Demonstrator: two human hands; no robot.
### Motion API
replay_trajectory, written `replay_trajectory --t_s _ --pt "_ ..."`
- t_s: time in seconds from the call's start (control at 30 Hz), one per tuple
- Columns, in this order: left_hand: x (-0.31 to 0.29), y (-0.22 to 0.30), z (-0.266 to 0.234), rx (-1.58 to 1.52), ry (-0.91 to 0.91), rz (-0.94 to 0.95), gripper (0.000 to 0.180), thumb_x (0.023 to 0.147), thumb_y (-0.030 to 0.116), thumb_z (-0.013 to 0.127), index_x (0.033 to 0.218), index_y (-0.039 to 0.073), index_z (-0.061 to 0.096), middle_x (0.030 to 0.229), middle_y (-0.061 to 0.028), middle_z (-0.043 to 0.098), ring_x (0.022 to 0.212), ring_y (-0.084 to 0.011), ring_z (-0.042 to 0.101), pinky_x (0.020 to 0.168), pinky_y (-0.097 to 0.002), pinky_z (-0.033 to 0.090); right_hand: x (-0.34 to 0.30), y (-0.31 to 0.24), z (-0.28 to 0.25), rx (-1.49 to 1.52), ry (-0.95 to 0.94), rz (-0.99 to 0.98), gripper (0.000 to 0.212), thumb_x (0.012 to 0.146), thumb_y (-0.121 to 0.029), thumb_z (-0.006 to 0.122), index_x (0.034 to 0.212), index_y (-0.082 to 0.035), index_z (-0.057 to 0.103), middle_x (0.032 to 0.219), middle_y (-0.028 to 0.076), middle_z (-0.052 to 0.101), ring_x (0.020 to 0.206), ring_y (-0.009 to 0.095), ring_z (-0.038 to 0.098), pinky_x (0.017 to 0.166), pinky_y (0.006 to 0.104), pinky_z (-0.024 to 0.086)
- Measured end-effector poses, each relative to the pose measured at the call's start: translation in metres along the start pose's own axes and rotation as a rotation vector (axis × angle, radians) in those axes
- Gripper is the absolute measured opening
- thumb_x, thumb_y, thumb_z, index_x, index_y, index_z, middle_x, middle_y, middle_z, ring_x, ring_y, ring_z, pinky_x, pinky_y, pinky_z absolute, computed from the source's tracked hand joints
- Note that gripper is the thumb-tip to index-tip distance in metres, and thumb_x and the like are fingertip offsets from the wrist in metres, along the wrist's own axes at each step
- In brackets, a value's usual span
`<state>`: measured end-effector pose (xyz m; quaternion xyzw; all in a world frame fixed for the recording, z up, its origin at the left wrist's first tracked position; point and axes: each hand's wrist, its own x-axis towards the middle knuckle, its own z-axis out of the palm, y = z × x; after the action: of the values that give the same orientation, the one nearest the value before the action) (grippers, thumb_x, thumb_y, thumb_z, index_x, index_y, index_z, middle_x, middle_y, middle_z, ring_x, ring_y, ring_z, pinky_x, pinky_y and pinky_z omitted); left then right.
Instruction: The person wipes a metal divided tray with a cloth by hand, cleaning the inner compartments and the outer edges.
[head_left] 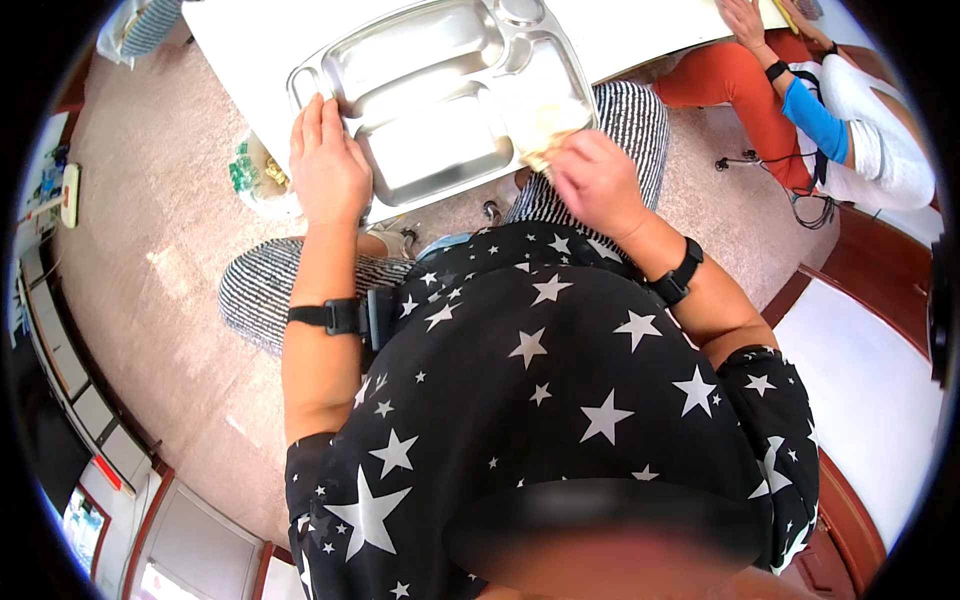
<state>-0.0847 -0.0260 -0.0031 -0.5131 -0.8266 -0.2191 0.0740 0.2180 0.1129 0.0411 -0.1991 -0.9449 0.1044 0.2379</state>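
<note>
A stainless-steel compartment tray [352,118] lies at the front edge of the white table, partly overhanging my lap. My left hand [333,172] rests with straightened fingers on its left rim and small corner compartment. Over the right-hand compartment, my right hand [603,183] is closed on a crumpled pale-yellow cloth [541,153], which touches the tray near its right front corner. Part of the cloth is hidden under my fingers, and glare blurs its far end.
Left of the tray, a clear plastic bag [262,195] holds green and gold pieces below the white table's edge [240,85]. At the far right sits another person [830,130], with hands on the table. Black cables [812,208] lie on the floor nearby.
</note>
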Motion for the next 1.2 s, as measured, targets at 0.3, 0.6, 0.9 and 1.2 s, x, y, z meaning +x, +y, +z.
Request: replay_trajectory --t_s 0.3,0.6,0.9,1.2 --pt "-0.001 -0.003 -0.002 0.003 -0.02 0.045 0.046 0.089 0.003 0.057 0.135 -0.002 0.058 0.147 -0.0189 0.052 0.137 -0.038 0.045 0.115 -0.0456 0.038 -0.003 0.043 -0.003 -0.074 -0.008 0.438 0.018 0.088 -0.009 0.066 0.103 -0.004 0.074 0.093 0.013 0.065 0.086 0.033 0.065 0.075 0.0406 0.053" --pt "0.0 0.001 -0.003 -0.015 -0.041 0.029 0.049 0.086 -0.001 0.056 0.136 -0.002 0.056 0.148 -0.0201 0.05 0.137 -0.0391 0.045 0.115 -0.0455 0.039 0.077 0.11 0.036 -0.067 0.027 0.363 0.02 0.091 -0.016 0.062 0.102 -0.01 0.077 0.095 0.016 0.068 0.094 0.036 0.064 0.084 0.0458 0.054" --pt "-0.002 0.003 -0.005 -0.046 -0.031 -0.026 0.05 0.086 -0.001 0.058 0.136 0.0 0.056 0.149 -0.0188 0.049 0.137 -0.0386 0.044 0.115 -0.0452 0.039 0.1 0.111 0.057 -0.071 0.079 0.335 0.018 0.091 -0.015 0.063 0.103 -0.011 0.077 0.096 0.013 0.068 0.094 0.035 0.065 0.082 0.0452 0.054" --pt "-0.002 0.004 -0.004 -0.024 -0.02 -0.02 0.047 0.087 0.001 0.057 0.134 0.0 0.058 0.146 -0.0186 0.051 0.136 -0.0389 0.045 0.113 -0.0454 0.041 0.114 0.107 0.052 -0.126 -0.033 0.383 0.017 0.092 -0.015 0.061 0.1 -0.01 0.076 0.096 0.015 0.068 0.093 0.036 0.066 0.082 0.0459 0.054"
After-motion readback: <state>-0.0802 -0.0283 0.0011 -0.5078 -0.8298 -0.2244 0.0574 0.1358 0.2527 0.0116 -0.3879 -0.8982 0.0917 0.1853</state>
